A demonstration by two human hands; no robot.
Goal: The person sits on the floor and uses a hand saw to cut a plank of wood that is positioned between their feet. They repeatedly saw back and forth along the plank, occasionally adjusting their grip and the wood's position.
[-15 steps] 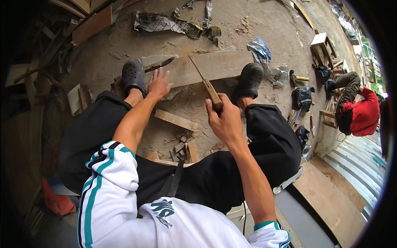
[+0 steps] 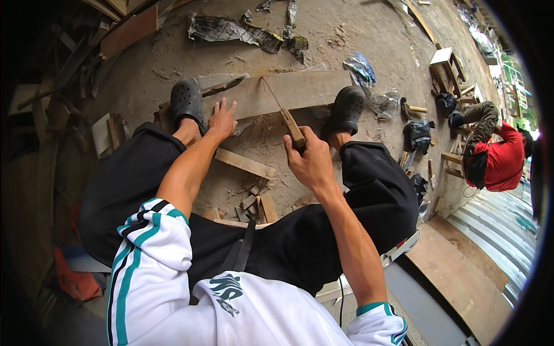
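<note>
A wide, pale wooden plank lies across the ground between my two shod feet. Near its left end, my left hand rests palm down with the fingers spread. My right hand is closed around the wooden handle of a handsaw. The thin blade runs forward and left from the handle over the plank, and its tip is near the plank's far edge. Seen nearly edge-on, the blade hides how deep any cut goes.
Closer to me lie a short board and several wood offcuts. Beyond the plank is torn, crumpled sheeting. A hammer and black plastic bags lie to the right. Farther right, a person in red sits bent over.
My right hand and the saw have shifted slightly left and forward. My left hand stays spread on the plank, and the person in red has moved a little.
</note>
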